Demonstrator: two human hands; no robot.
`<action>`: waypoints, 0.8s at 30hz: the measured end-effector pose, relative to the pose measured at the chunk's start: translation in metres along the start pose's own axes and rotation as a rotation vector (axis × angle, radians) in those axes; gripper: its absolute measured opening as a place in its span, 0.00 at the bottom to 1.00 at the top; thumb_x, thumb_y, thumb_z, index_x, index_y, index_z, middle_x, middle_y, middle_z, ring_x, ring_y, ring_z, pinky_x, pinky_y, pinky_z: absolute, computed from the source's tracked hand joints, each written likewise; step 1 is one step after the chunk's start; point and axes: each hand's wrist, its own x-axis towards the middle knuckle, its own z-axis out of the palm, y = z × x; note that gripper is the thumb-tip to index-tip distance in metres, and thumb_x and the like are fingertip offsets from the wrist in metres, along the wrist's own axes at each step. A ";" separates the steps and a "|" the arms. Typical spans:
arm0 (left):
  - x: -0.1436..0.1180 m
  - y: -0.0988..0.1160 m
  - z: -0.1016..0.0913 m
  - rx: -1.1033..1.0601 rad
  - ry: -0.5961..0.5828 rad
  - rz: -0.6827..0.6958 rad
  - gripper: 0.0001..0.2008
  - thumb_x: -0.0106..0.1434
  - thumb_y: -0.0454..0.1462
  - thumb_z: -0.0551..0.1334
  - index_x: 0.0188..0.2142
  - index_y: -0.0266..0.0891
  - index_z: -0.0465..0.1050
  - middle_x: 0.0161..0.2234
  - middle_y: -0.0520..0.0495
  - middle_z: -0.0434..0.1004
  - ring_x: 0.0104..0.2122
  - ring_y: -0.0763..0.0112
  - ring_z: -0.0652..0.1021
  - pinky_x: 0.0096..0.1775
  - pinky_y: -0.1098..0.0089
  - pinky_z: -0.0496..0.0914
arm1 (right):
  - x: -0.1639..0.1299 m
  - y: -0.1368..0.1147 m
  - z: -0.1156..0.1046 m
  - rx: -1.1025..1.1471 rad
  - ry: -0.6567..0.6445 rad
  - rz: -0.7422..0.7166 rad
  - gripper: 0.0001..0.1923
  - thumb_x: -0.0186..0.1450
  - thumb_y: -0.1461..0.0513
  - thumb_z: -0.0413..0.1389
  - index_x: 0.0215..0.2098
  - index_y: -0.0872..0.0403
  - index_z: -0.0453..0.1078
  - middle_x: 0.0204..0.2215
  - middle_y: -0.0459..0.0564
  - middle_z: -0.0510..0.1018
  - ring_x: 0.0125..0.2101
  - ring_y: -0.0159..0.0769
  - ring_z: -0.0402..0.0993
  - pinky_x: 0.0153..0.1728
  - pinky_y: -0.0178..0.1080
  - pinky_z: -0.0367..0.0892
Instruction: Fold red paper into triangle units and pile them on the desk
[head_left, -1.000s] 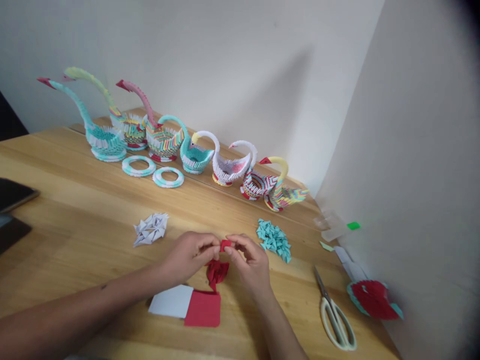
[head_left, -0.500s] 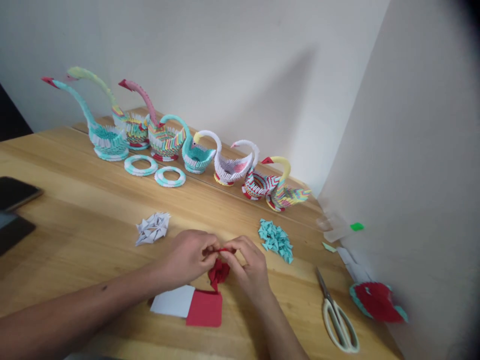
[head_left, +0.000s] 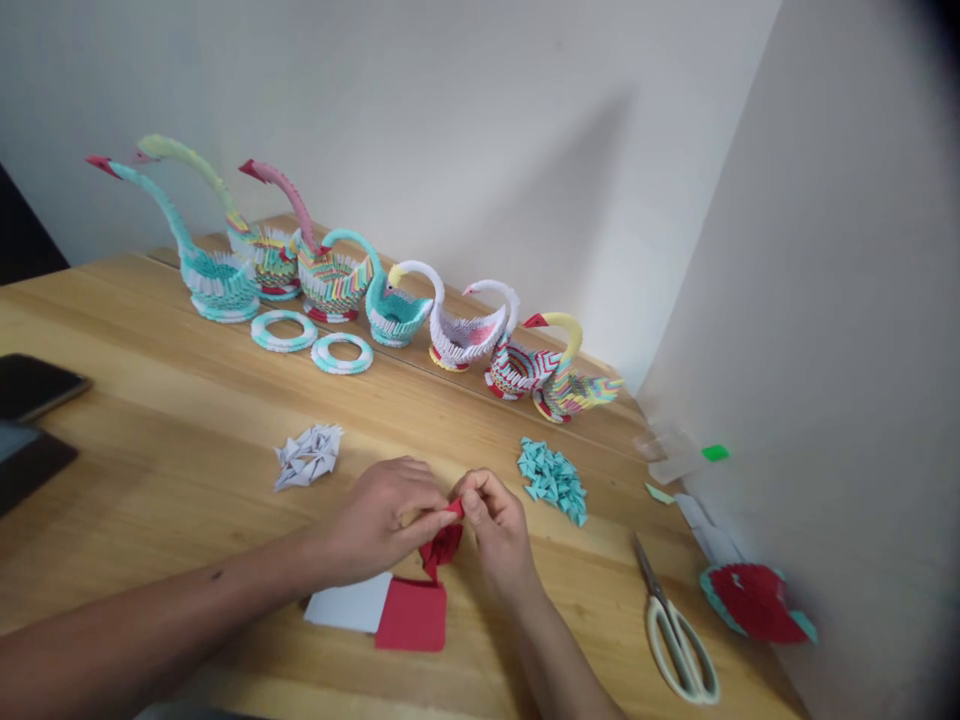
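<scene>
At lower centre, the left hand [head_left: 390,508] and right hand [head_left: 496,520] both pinch the red slip [head_left: 456,508], now tilted from edge-on, apparently still mid-fold.

A light wooden table [head_left: 172,390] with visible grain stood in a corner, where a plain, pale back wall [head_left: 420,120] met a greyer right-hand wall [head_left: 817,280]. A soft, tapering shadow [head_left: 581,200] lay across the back wall, and a dark area [head_left: 21,235] showed at the far left.

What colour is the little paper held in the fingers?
The little paper is red, best seen in the head view.
</scene>
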 end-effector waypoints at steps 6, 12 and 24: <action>-0.003 -0.008 0.003 0.104 0.058 -0.041 0.16 0.66 0.35 0.56 0.22 0.37 0.69 0.21 0.51 0.71 0.25 0.73 0.70 0.33 0.71 0.61 | 0.002 -0.003 -0.002 -0.094 0.036 -0.011 0.12 0.59 0.52 0.62 0.31 0.53 0.71 0.22 0.42 0.70 0.23 0.31 0.64 0.25 0.33 0.61; -0.001 -0.008 0.003 0.143 0.047 -0.018 0.16 0.65 0.34 0.56 0.21 0.36 0.70 0.21 0.50 0.73 0.25 0.72 0.71 0.33 0.70 0.61 | 0.000 -0.013 -0.003 -0.411 0.043 -0.223 0.07 0.63 0.61 0.58 0.27 0.52 0.72 0.22 0.44 0.74 0.25 0.33 0.70 0.29 0.36 0.64; 0.002 -0.017 0.005 -0.649 -0.012 -0.559 0.12 0.60 0.43 0.62 0.30 0.36 0.75 0.28 0.48 0.79 0.29 0.70 0.76 0.35 0.70 0.68 | -0.002 -0.017 -0.005 -0.559 0.246 -0.425 0.00 0.61 0.64 0.59 0.32 0.52 0.73 0.25 0.44 0.79 0.26 0.34 0.76 0.30 0.34 0.70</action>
